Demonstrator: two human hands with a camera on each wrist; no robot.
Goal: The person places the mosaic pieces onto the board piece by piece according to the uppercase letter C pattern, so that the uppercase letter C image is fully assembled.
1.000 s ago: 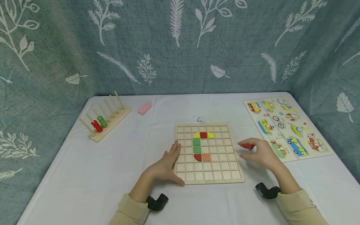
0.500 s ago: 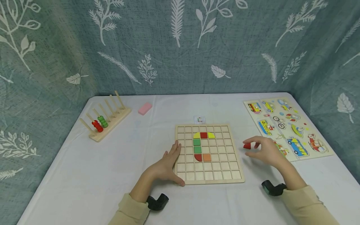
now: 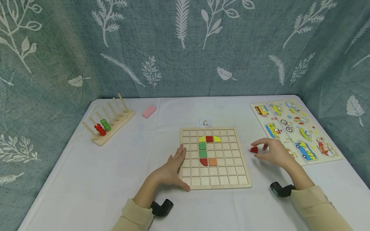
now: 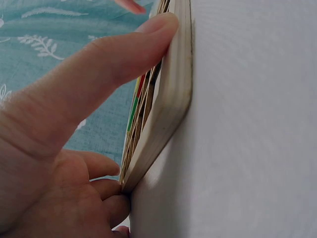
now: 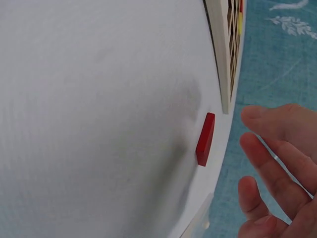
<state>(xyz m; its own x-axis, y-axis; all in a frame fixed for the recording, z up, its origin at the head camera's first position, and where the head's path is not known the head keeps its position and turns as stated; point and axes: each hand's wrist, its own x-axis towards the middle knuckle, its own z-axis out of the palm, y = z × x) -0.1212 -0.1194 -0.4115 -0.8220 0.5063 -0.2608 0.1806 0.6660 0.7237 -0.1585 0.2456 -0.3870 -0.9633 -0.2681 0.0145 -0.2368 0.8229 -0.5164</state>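
A square wooden grid board [image 3: 227, 186] lies on the white table with several coloured pieces in its cells. My left hand [image 3: 169, 170] rests at its near-left corner, fingers spread along the left edge and thumb on the front edge. Right of the board, a red quarter-round piece [image 3: 254, 149] lies on the tablecloth. My right hand [image 3: 273, 154] hovers just beside and over it, thumb and fingers apart. In the right wrist view the red piece [image 5: 205, 140] sits apart from the fingertips. On the board, green squares [image 3: 202, 149], a red quarter-round [image 3: 203, 162] and an orange square [image 3: 212, 161] show.
A small printed pattern card [image 3: 205, 123] lies behind the board. A vehicle picture puzzle [image 3: 292, 134] occupies the right side. At the far left stands a wooden peg rack [image 3: 114, 127] with red and green beads, near a pink block [image 3: 149, 111].
My right hand has moved right, away from the board, with the red quarter-round piece and let it go on the table. My left hand has stayed at the board's corner.
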